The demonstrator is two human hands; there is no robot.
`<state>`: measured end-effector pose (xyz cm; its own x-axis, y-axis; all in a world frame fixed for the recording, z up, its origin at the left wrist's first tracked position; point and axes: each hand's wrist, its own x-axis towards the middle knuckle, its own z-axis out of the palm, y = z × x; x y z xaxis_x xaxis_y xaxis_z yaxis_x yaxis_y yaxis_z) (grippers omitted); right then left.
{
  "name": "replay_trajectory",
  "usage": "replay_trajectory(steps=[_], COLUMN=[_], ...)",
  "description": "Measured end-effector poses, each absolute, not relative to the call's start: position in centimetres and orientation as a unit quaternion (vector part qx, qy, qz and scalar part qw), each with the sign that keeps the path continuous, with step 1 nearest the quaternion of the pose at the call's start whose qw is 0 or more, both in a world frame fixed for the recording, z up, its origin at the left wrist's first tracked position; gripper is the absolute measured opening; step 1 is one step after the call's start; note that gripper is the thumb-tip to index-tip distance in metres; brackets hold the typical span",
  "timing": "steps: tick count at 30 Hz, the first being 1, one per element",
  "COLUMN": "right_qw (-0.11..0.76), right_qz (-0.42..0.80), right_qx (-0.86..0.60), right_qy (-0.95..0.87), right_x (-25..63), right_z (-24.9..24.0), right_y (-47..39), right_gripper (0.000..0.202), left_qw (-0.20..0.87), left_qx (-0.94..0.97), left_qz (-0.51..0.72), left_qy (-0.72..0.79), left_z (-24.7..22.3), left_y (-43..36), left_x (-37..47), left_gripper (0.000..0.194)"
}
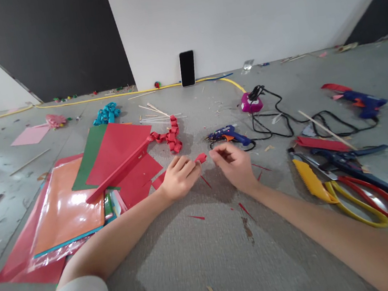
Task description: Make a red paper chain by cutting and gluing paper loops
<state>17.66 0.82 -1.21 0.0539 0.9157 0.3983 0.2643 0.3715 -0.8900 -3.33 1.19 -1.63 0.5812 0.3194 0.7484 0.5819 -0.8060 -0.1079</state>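
Observation:
My left hand (181, 177) is closed in a pinch around a small piece of folded red paper (201, 158), whose end sticks out past the fingertips. Just to its right, my right hand (233, 163) has thumb and fingers pressed together in a pinch. A narrow gap parts it from the red paper, and what it holds, if anything, is too small to make out. Behind the hands lies a chain of red paper loops (174, 136). A blue glue gun (228, 135) with an orange trigger rests beyond my right hand. Thin red paper scraps (245, 210) are scattered nearby.
Red card sheets (121, 143), a green sheet (87, 167) and a plastic sleeve of coloured paper (68, 201) lie left. Right are scissors (360, 211), cutting pliers (340, 156) and another glue gun (364, 101). Black cords reach a purple power block (251, 102). A phone (187, 68) leans against the wall.

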Motion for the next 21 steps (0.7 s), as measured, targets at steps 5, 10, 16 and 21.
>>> replay_trajectory(steps=[5, 10, 16, 21], right_qw=[0.595, 0.580, 0.571, 0.531], right_qz=[0.327, 0.340, 0.342, 0.334], right_qx=[-0.479, -0.471, -0.447, -0.451], right_qy=[-0.557, -0.571, -0.598, -0.635], right_x=[18.02, 17.96, 18.08, 18.30], right_z=[-1.46, -1.49, -1.35, -1.17], right_y=[1.87, 1.69, 1.48, 1.13], right_gripper=[0.031, 0.032, 0.046, 0.058], left_qw=[0.152, 0.131, 0.160, 0.137], left_qx=[-0.875, -0.874, -0.858, -0.854], left_qz=[-0.380, -0.382, -0.399, -0.418], left_qy=[-0.258, -0.271, -0.281, -0.279], left_z=[-1.76, -1.83, -1.81, -1.87], left_y=[1.23, 1.26, 1.55, 1.67], left_x=[-3.29, -3.19, -2.94, -2.91], left_gripper=[0.020, 0.026, 0.031, 0.026])
